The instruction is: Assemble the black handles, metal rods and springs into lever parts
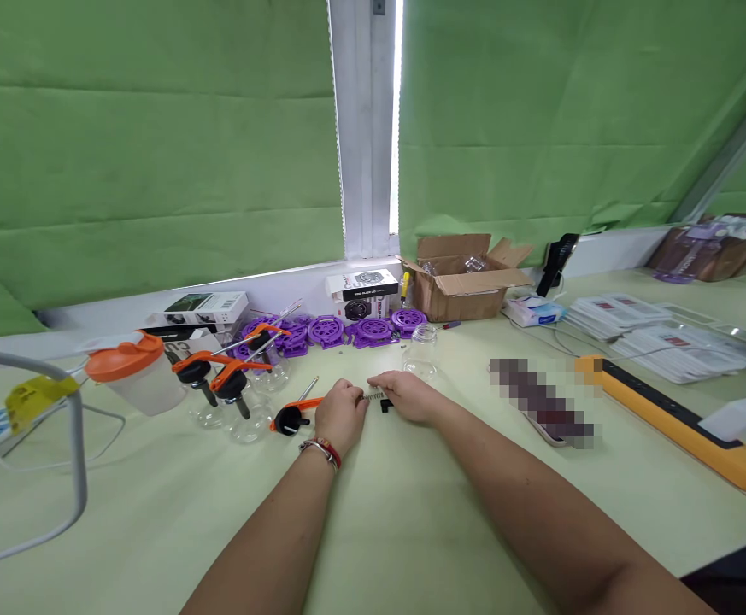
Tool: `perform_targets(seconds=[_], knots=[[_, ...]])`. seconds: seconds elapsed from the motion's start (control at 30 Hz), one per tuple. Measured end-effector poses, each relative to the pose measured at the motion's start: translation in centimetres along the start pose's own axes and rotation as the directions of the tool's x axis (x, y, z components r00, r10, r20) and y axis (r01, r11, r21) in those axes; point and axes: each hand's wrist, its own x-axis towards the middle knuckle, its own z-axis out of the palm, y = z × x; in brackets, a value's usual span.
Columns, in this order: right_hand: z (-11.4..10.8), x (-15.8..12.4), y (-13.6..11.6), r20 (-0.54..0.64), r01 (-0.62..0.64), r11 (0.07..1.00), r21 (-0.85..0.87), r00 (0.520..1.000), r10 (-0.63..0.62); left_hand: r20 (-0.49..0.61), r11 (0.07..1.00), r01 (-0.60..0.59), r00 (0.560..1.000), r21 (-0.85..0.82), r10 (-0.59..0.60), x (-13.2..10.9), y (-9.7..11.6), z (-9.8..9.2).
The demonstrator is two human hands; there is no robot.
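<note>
Head camera: I see the left hand (340, 416) and right hand (409, 396) pinching both ends of a spring (373, 396) over the bench (373, 530), maybe to keep it straight. A small black part (385, 407) is just beside it.

A coil spring (373, 396) extends between the left hand (342, 416) and right hand (409, 395). A black part (386, 407) is just beside the right hand. Purple parts (326, 330) line the worktop's (385, 521) rear.

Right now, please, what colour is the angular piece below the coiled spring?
Angular piece: black, in head view.
</note>
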Motion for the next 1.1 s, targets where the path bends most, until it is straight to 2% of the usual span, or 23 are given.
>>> perform_targets(seconds=[0.2,0.4,0.67,1.1], knots=[[-0.05,-0.44,-0.4,0.028,-0.013,0.997,0.075,1.0,0.011,0.001,1.0,-0.004,1.0,0.017,0.004,-0.1,0.18,-0.12],[0.05,-0.65,0.09,0.0,-0.087,0.991,0.099,0.996,0.088,-0.019,0.999,0.037,0.999,0.022,-0.037,-0.05,0.19,-0.02],[-0.02,-0.49,-0.04,-0.019,-0.008,1.0,0.028,1.0,0.009,-0.012,1.0,-0.003,1.0,0.012,0.004,-0.21,0.15,0.07],[-0.15,-0.41,-0.05,-0.033,-0.029,0.999,0.045,0.999,0.03,-0.018,1.0,-0.016,1.0,0.022,0.017,-0.2,0.17,0.12]])
